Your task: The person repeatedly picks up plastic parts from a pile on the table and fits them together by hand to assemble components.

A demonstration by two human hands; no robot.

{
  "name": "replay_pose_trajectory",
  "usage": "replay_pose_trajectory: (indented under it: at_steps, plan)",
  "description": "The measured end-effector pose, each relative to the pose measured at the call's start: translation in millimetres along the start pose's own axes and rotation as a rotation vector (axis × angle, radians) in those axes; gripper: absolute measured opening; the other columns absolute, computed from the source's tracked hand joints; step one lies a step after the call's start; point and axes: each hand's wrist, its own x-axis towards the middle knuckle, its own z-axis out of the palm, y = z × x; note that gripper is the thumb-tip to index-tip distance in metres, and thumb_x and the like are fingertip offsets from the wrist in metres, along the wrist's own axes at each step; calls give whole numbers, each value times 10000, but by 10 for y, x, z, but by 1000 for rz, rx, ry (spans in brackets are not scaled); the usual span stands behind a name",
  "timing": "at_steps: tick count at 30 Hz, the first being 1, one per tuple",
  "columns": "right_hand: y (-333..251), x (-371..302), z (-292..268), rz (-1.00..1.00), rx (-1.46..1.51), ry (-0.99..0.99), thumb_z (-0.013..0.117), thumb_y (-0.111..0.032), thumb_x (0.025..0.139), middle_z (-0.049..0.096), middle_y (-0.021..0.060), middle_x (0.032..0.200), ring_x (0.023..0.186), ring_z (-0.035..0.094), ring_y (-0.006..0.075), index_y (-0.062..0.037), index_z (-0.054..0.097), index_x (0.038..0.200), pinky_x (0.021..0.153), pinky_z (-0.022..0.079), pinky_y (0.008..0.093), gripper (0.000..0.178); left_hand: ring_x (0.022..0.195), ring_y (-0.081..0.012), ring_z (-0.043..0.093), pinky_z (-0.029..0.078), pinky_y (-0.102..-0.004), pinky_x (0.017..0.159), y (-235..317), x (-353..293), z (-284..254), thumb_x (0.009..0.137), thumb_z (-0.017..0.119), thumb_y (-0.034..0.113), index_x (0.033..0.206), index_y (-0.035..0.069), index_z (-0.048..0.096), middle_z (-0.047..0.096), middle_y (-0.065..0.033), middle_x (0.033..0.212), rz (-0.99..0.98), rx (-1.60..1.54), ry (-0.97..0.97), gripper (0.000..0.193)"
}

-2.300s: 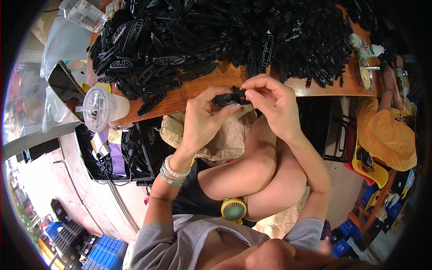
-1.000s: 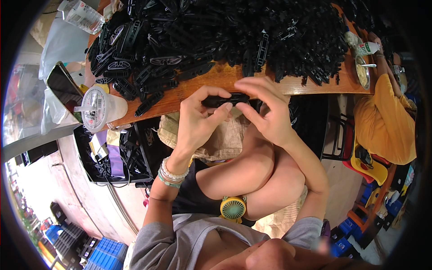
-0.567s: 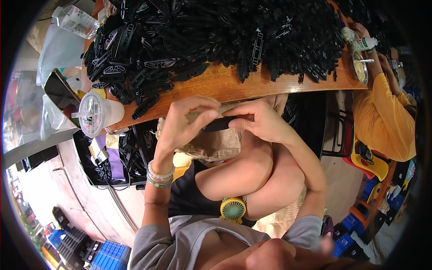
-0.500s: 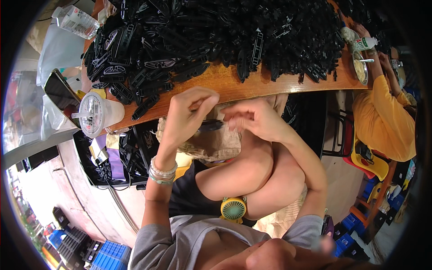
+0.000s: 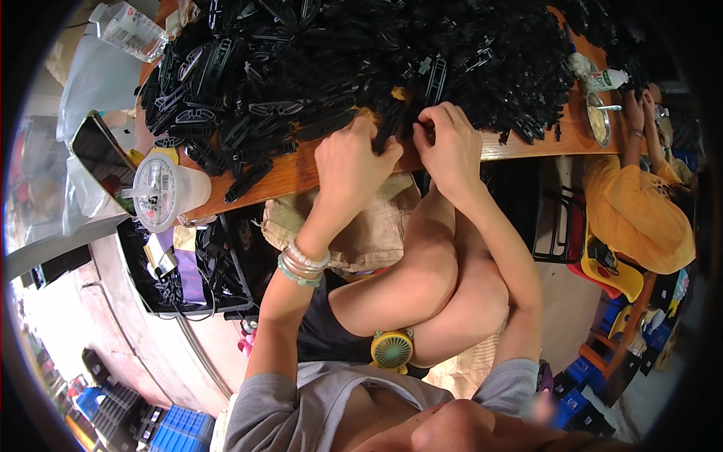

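Observation:
A big heap of black plastic parts [image 5: 301, 45], many of them long and narrow, covers the wooden table [image 5: 263, 184]. My left hand [image 5: 348, 160], with beaded bracelets at the wrist, is at the heap's front edge. Its thumb and fingers close on a black plastic part [image 5: 389, 120]. Beside it on the right, my right hand [image 5: 452, 147] has its fingers curled down at the same edge. A dark piece shows at those fingertips, but its shape is mostly hidden.
A lidded cup with a straw [image 5: 158, 192] and a propped phone [image 5: 104, 154] stand at the table's left. A brown paper sack [image 5: 369, 237] is below the edge. A small yellow fan [image 5: 392, 350] rests by my lap. At right sits a person in orange [image 5: 640, 207] near a metal bowl [image 5: 599, 124].
Both hands have moved forward from over my lap to the front of the heap. The left hand has taken hold of a black part. The other person's arms have shifted.

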Motion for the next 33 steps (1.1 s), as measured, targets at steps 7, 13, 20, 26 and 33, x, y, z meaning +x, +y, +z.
replay_pose_trajectory:
  at_steps: [7,13,20,26,33]
  plan:
    - [25,-66,74,-151,131,129,662,64,692,569,77,817,753,582,260,-33,549,832,605,500,348,205,673,-149,662,535,-229,602,-148,-151,-260,844,635,-18,877,-46,547,653,-104,787,-350,-703,-142,98]
    - [-7,-147,-64,-122,360,221,676,115,691,591,93,865,737,593,234,-14,584,873,614,505,301,242,846,-149,660,533,-241,764,-140,-247,-262,821,633,-77,1062,-74,576,661,-116,909,-233,-812,5,248]
    - [-295,-119,-331,-388,607,40,676,117,695,608,105,898,732,582,230,20,636,911,604,477,309,240,841,-152,667,534,-228,741,-65,-330,-390,813,624,-91,1104,-76,578,664,-112,971,-318,-977,-201,295]
    - [-277,-154,-300,-457,482,68,674,121,637,588,105,904,732,565,253,30,630,913,601,470,329,293,845,-206,686,561,-261,738,-42,-340,-460,837,600,-91,1070,-107,549,663,-144,932,-342,-1144,-287,238]
    - [-418,-156,-391,-213,614,-23,731,14,688,615,95,910,732,576,214,22,643,971,620,475,295,297,762,-159,669,551,-235,677,4,-373,-480,828,628,-61,963,-58,556,656,-112,880,-281,-1020,-213,154]
